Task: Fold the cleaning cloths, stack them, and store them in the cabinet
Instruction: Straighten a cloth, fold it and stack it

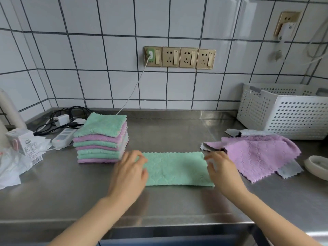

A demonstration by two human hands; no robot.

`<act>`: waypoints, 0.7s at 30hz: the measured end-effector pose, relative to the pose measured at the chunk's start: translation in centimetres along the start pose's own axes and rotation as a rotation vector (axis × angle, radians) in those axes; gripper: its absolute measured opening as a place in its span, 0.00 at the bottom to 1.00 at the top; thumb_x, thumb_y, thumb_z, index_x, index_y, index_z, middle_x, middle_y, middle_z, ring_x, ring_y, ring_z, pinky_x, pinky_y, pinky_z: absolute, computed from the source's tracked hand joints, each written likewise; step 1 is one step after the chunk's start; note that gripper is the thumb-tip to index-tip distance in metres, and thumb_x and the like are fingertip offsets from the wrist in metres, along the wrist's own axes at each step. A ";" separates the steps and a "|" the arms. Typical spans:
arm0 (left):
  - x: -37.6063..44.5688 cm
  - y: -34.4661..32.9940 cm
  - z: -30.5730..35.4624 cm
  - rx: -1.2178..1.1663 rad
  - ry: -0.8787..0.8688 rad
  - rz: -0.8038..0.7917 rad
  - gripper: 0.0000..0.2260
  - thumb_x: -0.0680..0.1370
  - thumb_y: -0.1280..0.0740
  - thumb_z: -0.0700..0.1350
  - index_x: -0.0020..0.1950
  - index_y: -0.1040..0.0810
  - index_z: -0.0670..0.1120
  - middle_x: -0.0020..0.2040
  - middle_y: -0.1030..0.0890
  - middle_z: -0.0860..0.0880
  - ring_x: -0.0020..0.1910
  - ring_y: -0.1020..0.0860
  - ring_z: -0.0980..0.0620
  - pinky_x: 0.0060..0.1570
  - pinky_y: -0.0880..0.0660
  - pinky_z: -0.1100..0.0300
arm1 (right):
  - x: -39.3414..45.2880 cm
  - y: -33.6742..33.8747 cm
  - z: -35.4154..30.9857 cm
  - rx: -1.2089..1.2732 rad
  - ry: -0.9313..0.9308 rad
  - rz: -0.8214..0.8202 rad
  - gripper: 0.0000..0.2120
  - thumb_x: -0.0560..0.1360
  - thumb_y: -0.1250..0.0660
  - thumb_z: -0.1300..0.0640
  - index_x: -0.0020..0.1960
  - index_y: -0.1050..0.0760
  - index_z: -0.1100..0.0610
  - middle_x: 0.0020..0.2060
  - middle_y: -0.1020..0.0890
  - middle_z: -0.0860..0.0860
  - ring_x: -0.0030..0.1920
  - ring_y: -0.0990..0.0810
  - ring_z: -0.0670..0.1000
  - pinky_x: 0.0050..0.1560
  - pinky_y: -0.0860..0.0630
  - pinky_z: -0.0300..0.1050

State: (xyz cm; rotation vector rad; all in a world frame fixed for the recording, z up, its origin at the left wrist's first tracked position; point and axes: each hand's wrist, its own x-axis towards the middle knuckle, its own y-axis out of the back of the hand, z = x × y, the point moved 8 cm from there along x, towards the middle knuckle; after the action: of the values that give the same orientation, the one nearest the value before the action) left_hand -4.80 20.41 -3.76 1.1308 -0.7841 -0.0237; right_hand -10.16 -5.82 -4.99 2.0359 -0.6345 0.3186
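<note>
A green cloth (175,168), folded into a long strip, lies flat on the steel counter (88,197) in front of me. My left hand (130,172) rests on its left end with fingers curled over the edge. At the cloth's right end, my right hand (221,170) touches the edge with bent fingers. A stack of folded green and purple cloths (101,139) stands to the left, close to my left hand. An unfolded purple cloth (255,155) with a grey underside lies crumpled to the right.
A white perforated basket (285,110) stands at the back right. A power strip with cables (63,134) and white packaging (23,148) sit at the left. A shallow white dish (317,166) is at the right edge. Wall sockets (179,57) are above.
</note>
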 end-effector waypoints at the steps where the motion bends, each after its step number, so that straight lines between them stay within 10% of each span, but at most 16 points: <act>1: -0.7 -1.0 1.5 -0.120 -0.057 -0.090 0.13 0.74 0.32 0.47 0.59 0.21 0.47 0.61 0.24 0.51 0.63 0.27 0.48 0.62 0.30 0.55 | -1.0 -0.5 -1.7 0.011 0.109 -0.074 0.11 0.74 0.36 0.65 0.53 0.21 0.56 0.51 0.21 0.50 0.52 0.24 0.50 0.52 0.32 0.37; 4: -2.9 -5.6 4.4 -0.147 -0.107 -0.456 0.24 0.79 0.43 0.60 0.74 0.36 0.55 0.77 0.43 0.58 0.77 0.50 0.56 0.74 0.55 0.57 | -4.0 -3.6 -5.1 -0.029 0.372 -0.330 0.16 0.77 0.39 0.61 0.64 0.24 0.53 0.62 0.24 0.51 0.64 0.29 0.51 0.66 0.40 0.32; 8: -4.8 -6.6 2.7 -0.049 -0.072 -0.540 0.27 0.78 0.50 0.65 0.76 0.49 0.61 0.77 0.55 0.63 0.76 0.59 0.59 0.75 0.61 0.52 | -5.8 -4.0 -4.0 -0.165 0.431 -0.415 0.19 0.80 0.44 0.58 0.69 0.29 0.48 0.70 0.30 0.46 0.71 0.35 0.49 0.72 0.42 0.39; 15: -6.3 -4.7 -1.9 0.016 0.090 -0.492 0.28 0.79 0.51 0.64 0.77 0.51 0.59 0.78 0.54 0.60 0.76 0.59 0.59 0.74 0.59 0.54 | -5.1 -0.7 -0.6 -0.268 0.364 -0.326 0.15 0.80 0.40 0.57 0.65 0.25 0.52 0.63 0.24 0.46 0.62 0.25 0.50 0.64 0.31 0.39; 21: -5.9 -4.7 1.7 -0.051 0.064 -0.463 0.27 0.79 0.48 0.63 0.77 0.45 0.56 0.78 0.48 0.57 0.77 0.54 0.53 0.75 0.58 0.53 | -5.1 0.7 -3.8 -0.403 0.449 -0.166 0.06 0.67 0.26 0.65 0.39 0.21 0.57 0.33 0.21 0.50 0.35 0.23 0.55 0.35 0.23 0.46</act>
State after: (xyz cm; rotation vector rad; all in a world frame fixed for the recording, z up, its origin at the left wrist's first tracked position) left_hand -8.38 19.25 -10.52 1.2375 -0.4491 -0.3909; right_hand -14.65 -1.31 -4.89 1.5475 -0.2247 0.4883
